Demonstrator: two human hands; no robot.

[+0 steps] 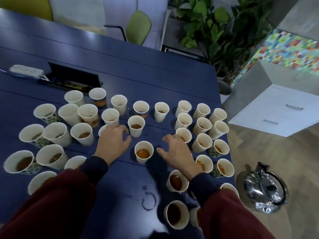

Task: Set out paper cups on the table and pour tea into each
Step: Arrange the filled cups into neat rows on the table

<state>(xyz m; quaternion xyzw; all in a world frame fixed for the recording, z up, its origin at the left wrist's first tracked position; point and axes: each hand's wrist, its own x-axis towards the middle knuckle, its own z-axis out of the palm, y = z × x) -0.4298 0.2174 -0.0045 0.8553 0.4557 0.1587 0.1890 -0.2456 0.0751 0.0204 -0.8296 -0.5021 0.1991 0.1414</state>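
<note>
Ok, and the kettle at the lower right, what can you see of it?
The kettle looks like shiny silver metal: a round body seen from above, a lid with a dark knob and a black curved handle. It stands upright beyond the right edge of the table, lower down, apparently on the floor, though its base is hidden. It is blurred, so the spout is hard to make out. The left hand and right hand are over the table, apart from it.

Office: conference table [155, 69] with cable hatch [72, 77], drawer cabinet [276, 109].
</note>
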